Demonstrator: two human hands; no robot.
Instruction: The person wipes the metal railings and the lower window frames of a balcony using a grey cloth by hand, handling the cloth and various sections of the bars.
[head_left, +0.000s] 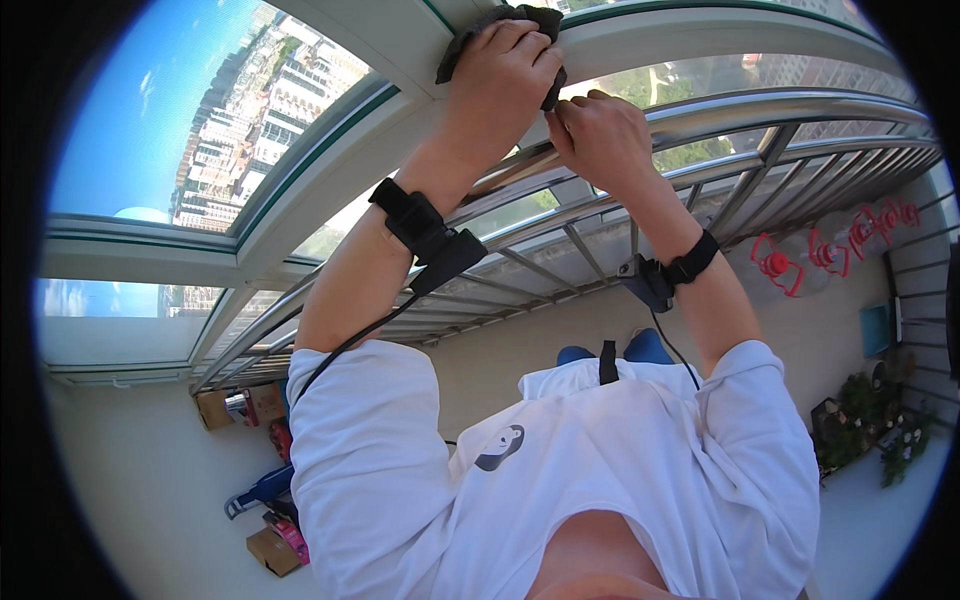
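Observation:
Under my left hand is a dark grey cloth, bunched and pressed against the white window frame. My left fingers are bent over it. My right hand is just below and to the right, its fingers curled at the cloth's lower corner. Whether those fingers pinch the cloth or only touch it, I cannot tell. Behind the right hand runs the top rail of a stainless steel railing, partly covered by that hand.
Window glass fills the upper left. Black wrist-worn devices with cables sit on both forearms. Several large clear bottles with red handles stand on the floor at right, near potted plants. Cardboard boxes lie at lower left.

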